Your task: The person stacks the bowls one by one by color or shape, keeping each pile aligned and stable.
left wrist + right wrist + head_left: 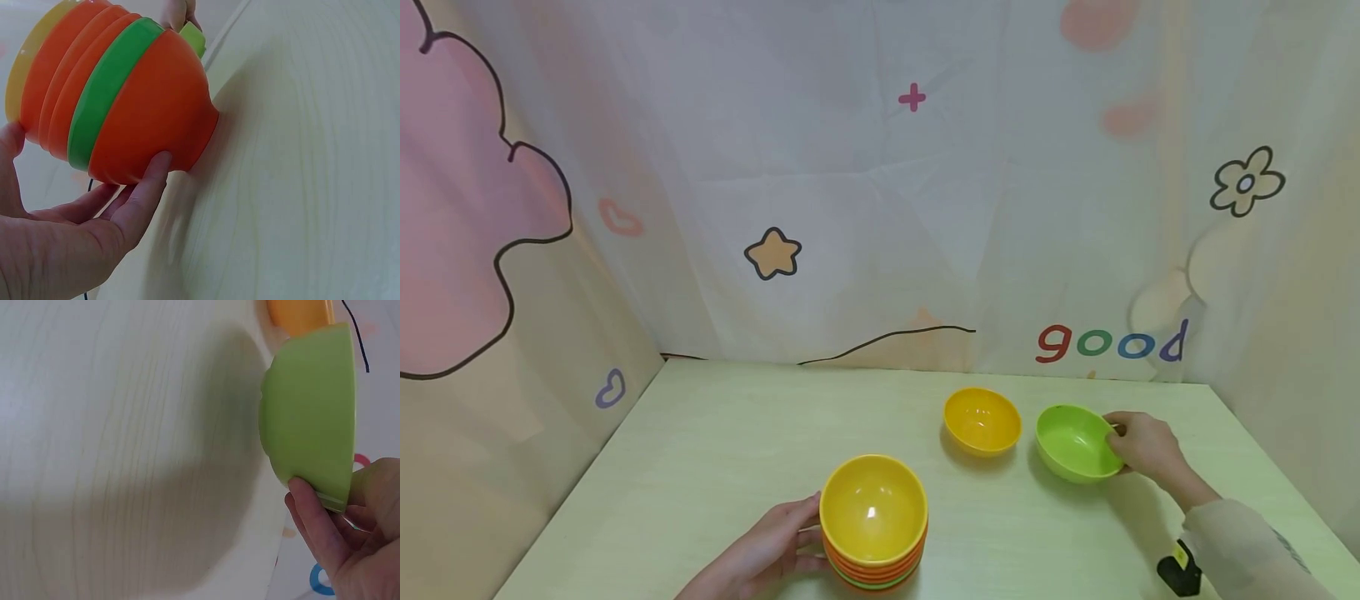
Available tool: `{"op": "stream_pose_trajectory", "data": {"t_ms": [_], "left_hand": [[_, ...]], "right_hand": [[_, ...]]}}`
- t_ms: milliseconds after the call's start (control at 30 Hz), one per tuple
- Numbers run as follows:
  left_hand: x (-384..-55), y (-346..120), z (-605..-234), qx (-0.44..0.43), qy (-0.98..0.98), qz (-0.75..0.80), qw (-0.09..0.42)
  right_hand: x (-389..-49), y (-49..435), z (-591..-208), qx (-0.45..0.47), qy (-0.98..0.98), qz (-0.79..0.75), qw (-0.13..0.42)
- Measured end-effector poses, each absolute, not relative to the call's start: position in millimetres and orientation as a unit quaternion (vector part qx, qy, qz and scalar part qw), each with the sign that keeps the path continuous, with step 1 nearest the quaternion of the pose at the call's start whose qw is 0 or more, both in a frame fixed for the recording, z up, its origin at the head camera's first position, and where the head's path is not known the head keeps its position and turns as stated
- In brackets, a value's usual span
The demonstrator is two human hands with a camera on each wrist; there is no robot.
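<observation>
A stack of nested bowls (874, 508) stands at the front middle of the table, yellow on top, with orange bowls and one green bowl below. My left hand (775, 542) rests against the stack's left side; in the left wrist view its thumb is at the yellow rim and its fingers (147, 194) lie fairly straight along the orange bottom bowl. At the right, my right hand (1146, 446) pinches a light green bowl (1075, 446) by its right rim, thumb inside and fingers underneath. The right wrist view shows this green bowl (312, 412) raised above its shadow.
An orange-yellow bowl (982, 421) sits on the pale wooden table (737, 433), just left of the green one. A printed curtain (850, 208) hangs behind the table. A black object (1180, 571) with a yellow mark is by the right sleeve (1240, 546).
</observation>
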State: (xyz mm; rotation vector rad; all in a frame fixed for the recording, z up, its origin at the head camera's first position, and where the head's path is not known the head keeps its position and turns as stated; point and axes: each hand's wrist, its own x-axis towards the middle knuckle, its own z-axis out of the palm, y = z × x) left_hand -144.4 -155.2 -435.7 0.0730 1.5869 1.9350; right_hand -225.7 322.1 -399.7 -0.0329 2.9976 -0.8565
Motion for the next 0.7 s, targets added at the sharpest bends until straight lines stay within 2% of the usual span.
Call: {"op": "stream_pose_trajectory", "data": {"t_ms": [700], "left_hand": [[-142.0,-154.7,-436.5,0.034,0.594,0.743,0.305]], "right_hand": [[-198.0,279.1,-385.7,-0.079,0.964,-0.254,0.005]]}}
